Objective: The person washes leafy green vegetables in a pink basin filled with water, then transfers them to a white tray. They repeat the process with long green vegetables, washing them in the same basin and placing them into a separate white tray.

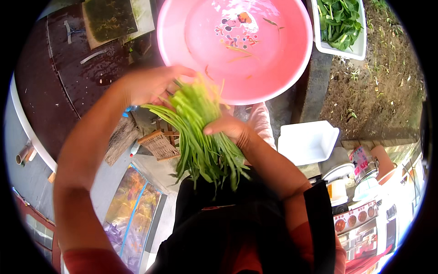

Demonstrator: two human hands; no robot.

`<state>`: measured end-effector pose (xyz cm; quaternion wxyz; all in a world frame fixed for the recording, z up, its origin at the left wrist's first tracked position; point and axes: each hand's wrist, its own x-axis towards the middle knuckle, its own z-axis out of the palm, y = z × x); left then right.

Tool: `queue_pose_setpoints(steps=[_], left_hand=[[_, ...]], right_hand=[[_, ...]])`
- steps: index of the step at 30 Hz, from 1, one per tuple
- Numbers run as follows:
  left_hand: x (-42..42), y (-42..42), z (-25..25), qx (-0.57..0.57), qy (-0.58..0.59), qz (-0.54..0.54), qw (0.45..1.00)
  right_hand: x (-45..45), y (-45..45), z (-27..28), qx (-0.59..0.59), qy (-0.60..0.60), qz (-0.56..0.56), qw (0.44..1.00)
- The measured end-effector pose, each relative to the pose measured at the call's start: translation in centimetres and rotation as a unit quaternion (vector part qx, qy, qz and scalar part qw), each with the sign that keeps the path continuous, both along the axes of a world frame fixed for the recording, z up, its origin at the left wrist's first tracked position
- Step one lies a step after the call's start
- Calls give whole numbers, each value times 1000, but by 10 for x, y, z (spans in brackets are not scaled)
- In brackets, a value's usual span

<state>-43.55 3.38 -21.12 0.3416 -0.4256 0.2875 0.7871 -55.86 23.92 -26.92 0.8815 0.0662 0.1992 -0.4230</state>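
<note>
A bunch of long green leafy vegetables (202,137) hangs in front of my body, its pale stem ends up by the basin's rim and its leaves downward. My right hand (229,128) is closed around it from the right, thumb across the stems. At the stem ends on the left is my left hand (164,82), blurred, its fingers partly behind the stems; its grip cannot be made out. Beyond them stands a pink plastic basin (294,68) of water with a printed cartoon on its bottom and several loose stem bits in it.
A white tray (357,53) of dark leafy greens is at the upper right, beside bare soil (373,96). Lower down lies a white plastic container (301,147) near stacked pots. Left are a dark tabletop (41,89), a woven-seat stool (159,145) and a weathered wood piece (119,140).
</note>
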Motion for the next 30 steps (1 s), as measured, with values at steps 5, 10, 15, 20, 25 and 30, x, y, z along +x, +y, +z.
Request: queue_pose_setpoints(steps=[5, 10, 15, 20, 25, 30], left_hand=[[34, 77, -19, -6, -113, 428, 897], [26, 30, -47, -76, -94, 95, 988], [-43, 9, -42, -214, 63, -333, 916], [-50, -18, -13, -426, 88, -77, 897], [-12, 22, 4, -496, -172, 182, 831], [-8, 126, 4, -403, -114, 147, 896]], right_hand=[[13, 19, -31, 65, 79, -35, 994], [31, 49, -64, 119, 78, -10, 990], [31, 56, -80, 122, 156, 16, 980], [43, 48, -79, 109, -39, -104, 988], [67, 60, -107, 153, -57, -205, 965], [40, 28, -71, 126, 95, -148, 976]])
